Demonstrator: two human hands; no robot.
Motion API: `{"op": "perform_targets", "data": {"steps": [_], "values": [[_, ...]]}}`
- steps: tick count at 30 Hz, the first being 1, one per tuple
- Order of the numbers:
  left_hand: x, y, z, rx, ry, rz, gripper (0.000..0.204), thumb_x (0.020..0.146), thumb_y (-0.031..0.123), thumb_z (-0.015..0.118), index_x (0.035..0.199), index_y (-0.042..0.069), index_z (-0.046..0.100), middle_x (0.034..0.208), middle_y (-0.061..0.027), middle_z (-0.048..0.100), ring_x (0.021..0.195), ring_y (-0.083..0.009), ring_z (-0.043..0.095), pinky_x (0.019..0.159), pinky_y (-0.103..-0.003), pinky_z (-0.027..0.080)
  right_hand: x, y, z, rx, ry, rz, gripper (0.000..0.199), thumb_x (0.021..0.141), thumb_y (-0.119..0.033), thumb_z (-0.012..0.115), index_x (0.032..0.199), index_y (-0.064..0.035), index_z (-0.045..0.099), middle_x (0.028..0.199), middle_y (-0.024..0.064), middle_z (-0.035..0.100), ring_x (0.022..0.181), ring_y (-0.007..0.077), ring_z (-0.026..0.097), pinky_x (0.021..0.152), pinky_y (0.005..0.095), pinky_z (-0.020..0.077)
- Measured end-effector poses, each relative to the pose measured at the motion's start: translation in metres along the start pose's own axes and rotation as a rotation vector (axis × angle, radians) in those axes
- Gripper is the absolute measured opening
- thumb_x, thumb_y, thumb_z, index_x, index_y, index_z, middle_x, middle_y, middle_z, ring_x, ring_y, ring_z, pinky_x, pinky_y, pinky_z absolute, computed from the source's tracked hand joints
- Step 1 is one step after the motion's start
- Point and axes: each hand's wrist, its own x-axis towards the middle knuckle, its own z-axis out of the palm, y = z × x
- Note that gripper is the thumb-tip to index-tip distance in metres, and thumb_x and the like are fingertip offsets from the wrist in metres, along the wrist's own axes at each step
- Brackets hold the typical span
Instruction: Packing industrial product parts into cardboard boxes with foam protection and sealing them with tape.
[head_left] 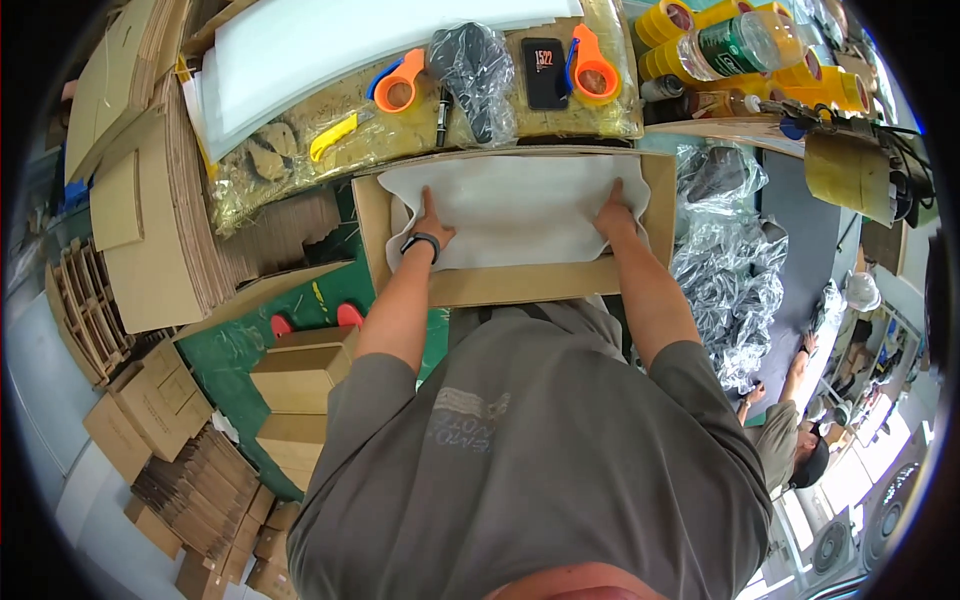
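Okay, I saw both hands, left hand (pixel 432 228) and right hand (pixel 612 212), spread flat, palms down on the white foam sheet (pixel 515 205), pressing it into the shallow brown cardboard box (pixel 520 282), likely as lining.

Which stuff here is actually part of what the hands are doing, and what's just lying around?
In use:
left hand
right hand
white foam sheet
open cardboard box

Lying about:
orange tape dispensers
yellow utility knife
yellow tape rolls
flat cardboard stacks
small folded boxes
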Motion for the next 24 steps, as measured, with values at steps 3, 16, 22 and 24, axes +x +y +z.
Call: {"op": "perform_targets", "data": {"steps": [3, 16, 22, 24], "values": [[-0.003, -0.002, -0.003, -0.036, 0.04, -0.091, 0.137, 0.094, 0.041, 0.082, 0.174, 0.027, -0.028, 0.136, -0.0329, 0.073, 0.119, -0.0466, 0.075, 0.107, -0.053, 0.059, 0.007, -0.005, 0.009, 0.028, -0.047, -0.016, 0.118, 0.098, -0.024, 0.066, 0.176, -0.0126, -0.023, 0.153, 0.034, 0.062, 0.131, 0.0456, 0.071, 0.113, 0.0539, 0.0554], [0.012, 0.005, -0.004, -0.255, -0.169, -0.26, 0.119, 0.101, 0.037, 0.077, 0.178, 0.023, -0.012, 0.096, -0.0132, 0.074, 0.075, -0.0266, 0.074, 0.063, -0.047, 0.06, -0.023, 0.024, -0.049, 0.533, -0.179, -0.293, 0.092, 0.098, -0.028, 0.069, 0.174, -0.0076, 0.021, 0.103, 0.0217, 0.08, 0.085, 0.031, 0.079, 0.08, 0.0432, 0.0647], [-0.073, 0.018, 0.021, -0.044, 0.323, 0.21, 0.094, 0.099, 0.037, 0.079, 0.175, 0.007, 0.03, 0.099, -0.016, 0.082, 0.088, -0.0298, 0.079, 0.081, -0.044, 0.062, -0.092, 0.142, -0.167, 1.478, 0.538, -0.424, 0.048, 0.105, -0.025, 0.07, 0.144, 0.0027, 0.069, 0.103, 0.0124, 0.08, 0.09, 0.0191, 0.077, 0.079, 0.0319, 0.0615], [-0.109, 0.068, 0.03, -0.102, 0.364, 0.228, 0.092, 0.099, 0.037, 0.079, 0.172, 0.006, 0.034, 0.103, -0.0163, 0.083, 0.093, -0.0308, 0.08, 0.087, -0.044, 0.061, -0.014, 0.216, -0.161, 1.472, 0.89, -0.014, 0.071, 0.098, -0.044, 0.081, 0.144, 0.0078, 0.067, 0.118, 0.0214, 0.077, 0.107, 0.0241, 0.075, 0.093, 0.0348, 0.0602]]}}
